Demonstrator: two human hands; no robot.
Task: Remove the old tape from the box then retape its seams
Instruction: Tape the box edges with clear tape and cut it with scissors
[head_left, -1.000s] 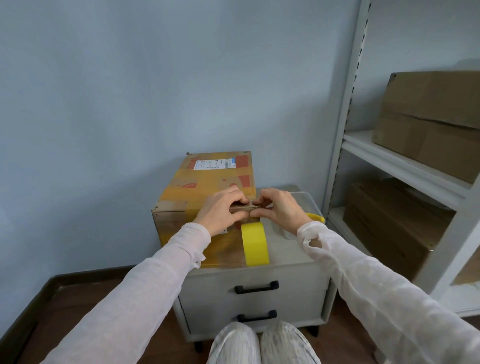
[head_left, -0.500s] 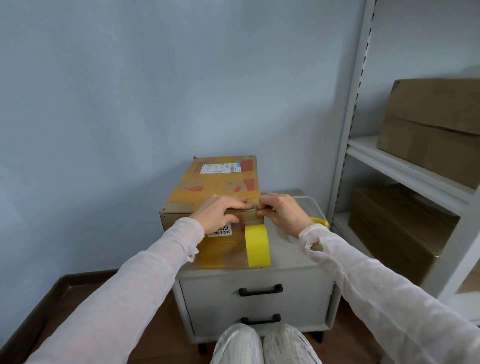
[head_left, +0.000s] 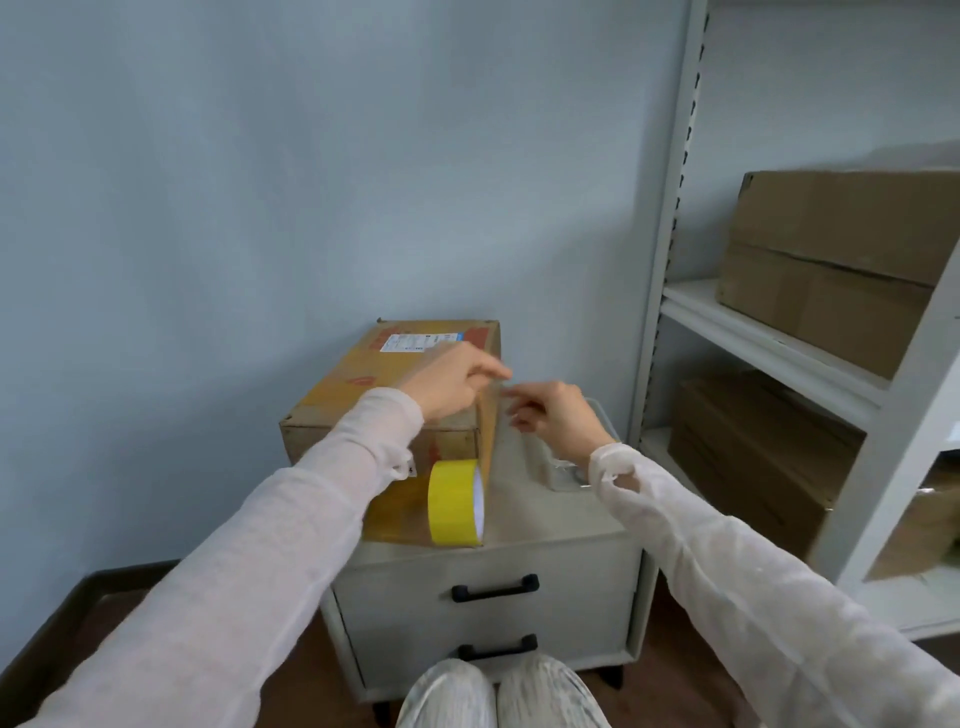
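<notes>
- Two hands work at the cardboard box (head_left: 395, 384) on the drawer cabinet (head_left: 540, 525).
- Left hand (head_left: 447, 382) and right hand (head_left: 553, 415) fingers pinch a thin, limp, clingy old tape strip (head_left: 501, 395); grip its loose end.
- Yellow tape roll (head_left: 454, 503) stands beside the light, stiff box.

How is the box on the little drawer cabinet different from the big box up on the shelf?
The box on the cabinet is covered in shiny yellowish tape and has a white label; the shelf box is plain brown with no label showing. The cabinet box looks smaller and has both hands at its right edge; the shelf box sits untouched. A yellow tape roll stands by the cabinet box, none by the shelf box. Both are closed cardboard boxes.
</notes>
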